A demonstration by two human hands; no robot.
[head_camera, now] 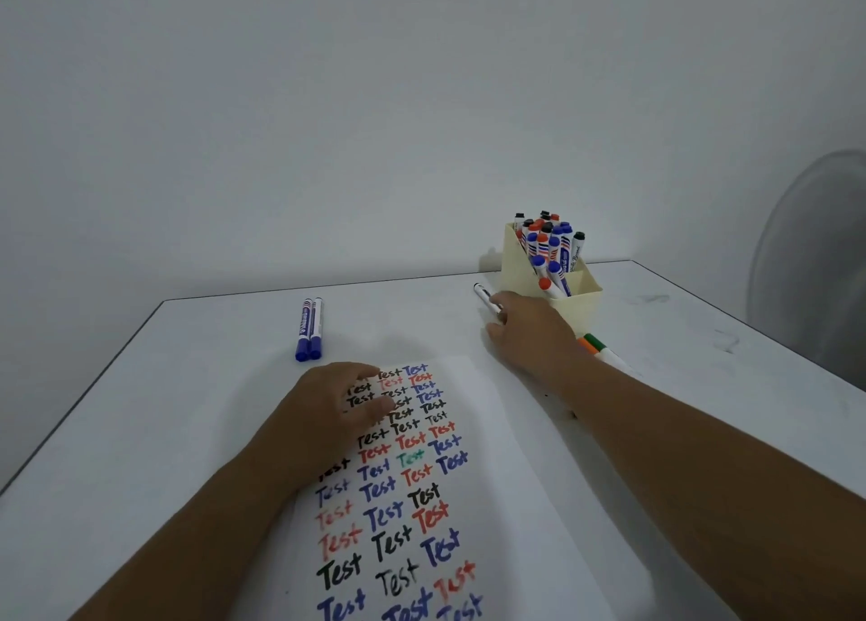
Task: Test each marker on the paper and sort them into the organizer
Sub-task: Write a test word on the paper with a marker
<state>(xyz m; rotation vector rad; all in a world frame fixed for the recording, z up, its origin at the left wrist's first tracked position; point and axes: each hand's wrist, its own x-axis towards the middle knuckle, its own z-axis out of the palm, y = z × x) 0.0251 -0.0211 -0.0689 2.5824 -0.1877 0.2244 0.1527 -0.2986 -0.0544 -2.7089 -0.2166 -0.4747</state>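
A white paper covered with rows of the word "Test" in black, red, blue and green lies in front of me. My left hand rests flat on its upper left part. My right hand reaches to the far right and its fingers close on a black-capped white marker lying on the table just left of the cream organizer. The organizer stands at the back right, filled with several red, blue and black capped markers. Two blue markers lie side by side at the back left.
An orange and a green marker lie on the white table right of my right wrist, beside the organizer. A grey round fan stands off the table's right edge. A plain wall rises behind the table.
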